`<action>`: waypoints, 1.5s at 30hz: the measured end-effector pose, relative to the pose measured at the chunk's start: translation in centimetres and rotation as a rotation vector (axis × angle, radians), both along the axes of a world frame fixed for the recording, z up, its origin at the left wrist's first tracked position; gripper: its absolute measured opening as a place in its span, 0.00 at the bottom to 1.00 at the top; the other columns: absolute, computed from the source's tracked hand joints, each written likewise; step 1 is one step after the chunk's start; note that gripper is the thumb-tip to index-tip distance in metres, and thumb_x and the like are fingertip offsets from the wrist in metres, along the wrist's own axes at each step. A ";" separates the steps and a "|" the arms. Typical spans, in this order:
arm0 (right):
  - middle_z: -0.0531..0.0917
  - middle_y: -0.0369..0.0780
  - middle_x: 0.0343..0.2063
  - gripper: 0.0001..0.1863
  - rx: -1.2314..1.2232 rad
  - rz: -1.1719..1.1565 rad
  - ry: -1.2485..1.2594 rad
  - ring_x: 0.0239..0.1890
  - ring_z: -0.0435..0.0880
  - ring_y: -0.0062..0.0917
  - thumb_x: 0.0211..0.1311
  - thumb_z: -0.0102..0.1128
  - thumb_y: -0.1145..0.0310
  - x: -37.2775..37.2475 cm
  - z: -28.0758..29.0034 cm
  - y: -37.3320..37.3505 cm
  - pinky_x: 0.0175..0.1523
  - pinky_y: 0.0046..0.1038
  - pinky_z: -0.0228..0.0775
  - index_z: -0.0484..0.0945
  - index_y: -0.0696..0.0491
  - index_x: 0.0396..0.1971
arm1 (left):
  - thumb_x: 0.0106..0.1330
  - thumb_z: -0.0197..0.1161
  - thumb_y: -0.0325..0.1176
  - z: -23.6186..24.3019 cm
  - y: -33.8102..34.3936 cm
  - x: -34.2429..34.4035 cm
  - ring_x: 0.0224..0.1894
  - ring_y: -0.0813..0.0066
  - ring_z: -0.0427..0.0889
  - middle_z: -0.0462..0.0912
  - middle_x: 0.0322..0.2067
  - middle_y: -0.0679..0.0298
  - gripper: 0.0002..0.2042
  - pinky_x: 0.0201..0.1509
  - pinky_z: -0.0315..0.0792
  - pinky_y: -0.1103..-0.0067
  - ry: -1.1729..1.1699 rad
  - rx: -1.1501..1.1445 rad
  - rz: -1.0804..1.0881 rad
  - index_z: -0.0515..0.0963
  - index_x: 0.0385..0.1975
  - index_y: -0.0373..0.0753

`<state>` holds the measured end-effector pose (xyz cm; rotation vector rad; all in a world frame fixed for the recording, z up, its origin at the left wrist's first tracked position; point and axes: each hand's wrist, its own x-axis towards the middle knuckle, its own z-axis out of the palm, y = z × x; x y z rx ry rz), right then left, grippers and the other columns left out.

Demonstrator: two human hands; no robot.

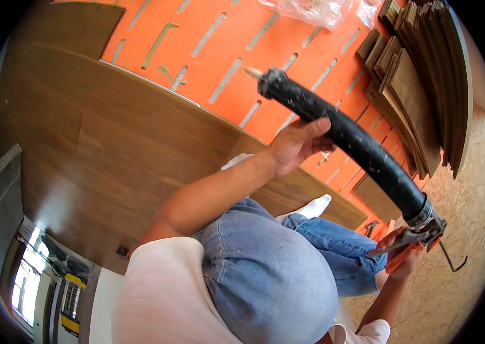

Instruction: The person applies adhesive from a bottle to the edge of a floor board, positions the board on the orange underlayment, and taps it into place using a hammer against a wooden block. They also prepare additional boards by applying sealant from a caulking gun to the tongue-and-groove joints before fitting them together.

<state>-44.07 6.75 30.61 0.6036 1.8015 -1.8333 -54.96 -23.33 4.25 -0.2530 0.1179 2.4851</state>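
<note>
I hold a long black caulking gun (345,135) slanted across the floor. My left hand (298,143) grips the black tube near its middle. My right hand (401,252) is closed around the orange handle and trigger (408,243) at the tube's lower end. The pale nozzle tip (252,72) points at the orange underlay (265,46), which has rows of slots. Dark wood floor planks (110,143) are laid to the left of the underlay, and my knees in blue jeans (334,246) rest on them.
A stack of loose wood planks (420,86) lies at the upper right on the underlay. Crumpled clear plastic (311,8) sits at the top edge. Bare chipboard subfloor (471,229) runs along the right. A doorway with a window (30,281) shows at the lower left.
</note>
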 end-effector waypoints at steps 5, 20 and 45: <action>0.79 0.44 0.29 0.27 0.160 -0.157 -0.103 0.29 0.80 0.33 0.63 0.66 0.54 2.8 0.9 -2.8 0.37 0.38 0.75 0.70 0.61 0.49 | 0.69 0.66 0.46 -2.3 0.8 5.3 0.54 0.66 0.81 0.83 0.51 0.60 0.23 0.63 0.72 0.67 -0.114 0.013 -0.263 0.74 0.58 0.40; 0.77 0.43 0.22 0.29 0.212 -0.257 -0.302 0.22 0.79 0.33 0.58 0.70 0.48 3.2 0.0 -1.6 0.30 0.37 0.73 0.73 0.60 0.40 | 0.68 0.68 0.46 -3.6 0.1 8.7 0.54 0.67 0.80 0.81 0.52 0.60 0.24 0.63 0.72 0.67 -0.175 -0.022 -0.382 0.74 0.58 0.39; 0.79 0.41 0.31 0.32 0.073 -0.216 -0.122 0.33 0.82 0.31 0.67 0.59 0.42 5.2 -2.0 -0.4 0.43 0.41 0.79 0.70 0.59 0.50 | 0.68 0.65 0.47 -2.6 2.6 2.3 0.49 0.69 0.82 0.84 0.46 0.60 0.21 0.61 0.74 0.70 -0.058 -0.099 -0.273 0.76 0.53 0.38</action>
